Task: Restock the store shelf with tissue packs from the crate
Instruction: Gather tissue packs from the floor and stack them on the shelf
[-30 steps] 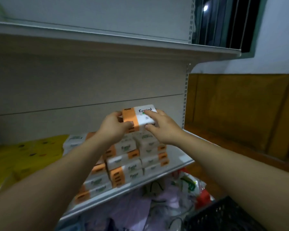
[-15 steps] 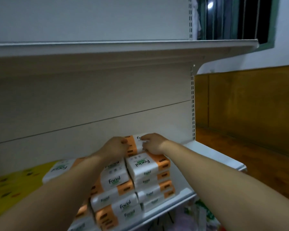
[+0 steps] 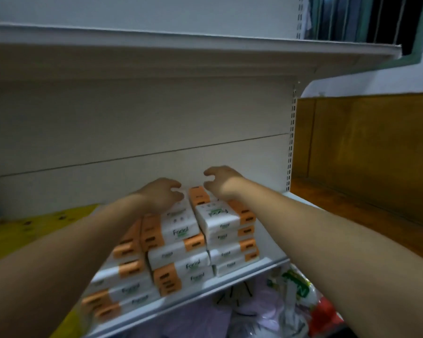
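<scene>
Head view: left hand [image 3: 162, 194] and right hand [image 3: 221, 182] have released the tissue pack [image 3: 197, 196], each grip loosely open, empty.

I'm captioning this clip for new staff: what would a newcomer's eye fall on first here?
The orange-and-white tissue packs, stacked in columns on the white shelf, fill the centre. At the stack's top, the left hand and right hand have loosely curled fingers and grip nothing. Yellow packaging lies blurred at the shelf's left.
</scene>
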Available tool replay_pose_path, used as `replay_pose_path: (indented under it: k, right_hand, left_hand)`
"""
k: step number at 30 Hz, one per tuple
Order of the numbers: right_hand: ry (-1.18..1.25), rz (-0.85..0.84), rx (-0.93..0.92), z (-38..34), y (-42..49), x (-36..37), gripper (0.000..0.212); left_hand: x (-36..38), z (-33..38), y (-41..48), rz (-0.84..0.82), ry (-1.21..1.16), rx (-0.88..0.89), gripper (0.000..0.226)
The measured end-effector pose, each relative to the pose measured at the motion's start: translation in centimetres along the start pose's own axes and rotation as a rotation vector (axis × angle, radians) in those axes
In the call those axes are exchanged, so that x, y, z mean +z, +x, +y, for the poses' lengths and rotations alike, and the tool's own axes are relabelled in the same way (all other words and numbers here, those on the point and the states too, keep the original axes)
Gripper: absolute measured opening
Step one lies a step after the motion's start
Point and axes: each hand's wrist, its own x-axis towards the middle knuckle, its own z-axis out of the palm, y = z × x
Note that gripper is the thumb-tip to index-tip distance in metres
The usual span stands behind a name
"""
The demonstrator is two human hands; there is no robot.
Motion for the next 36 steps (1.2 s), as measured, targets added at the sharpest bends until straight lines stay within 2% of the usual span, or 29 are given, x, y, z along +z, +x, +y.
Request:
replay_pose_path:
  k: [4, 9, 16, 20, 25, 32, 36]
  right_hand:
    - [0.012, 0.107, -0.19, -4.9, -2.2, 0.7, 0.046]
    - [-0.026, 0.143, -0.438, -12.9, -6.4, 5.4, 0.046]
    - [0.101, 0.096, -0.804, -26.0, -16.1, 16.6, 0.037]
    - [0.132, -0.074, -0.902, -30.8, -21.4, 25.3, 0.038]
    - [0.1, -0.344, -0.907, -31.9, -26.9, 36.6, 0.041]
    - [0.01, -0.706, -0.892, -30.1, -36.5, 49.9, 0.044]
    - [-0.035, -0.895, -0.933, -29.7, -43.2, 54.9, 0.045]
  left_hand:
    - [-2.5, -3.0, -4.4, 0.082, 0.042, -0.044, 0.055]
    - [-3.8, -9.2, -12.9, 0.189, 0.054, -0.139, 0.061]
    - [-3.0, -21.9, -28.5, 0.25, -0.014, -0.337, 0.06]
    - [-0.1, -28.5, -37.9, 0.245, -0.058, -0.473, 0.049]
    - [6.3, -34.9, -47.8, 0.218, -0.108, -0.705, 0.06]
    - [15.2, -38.6, -59.9, 0.087, -0.228, -0.977, 0.064]
    - [18.3, -39.0, -66.4, -0.016, -0.239, -1.065, 0.066]
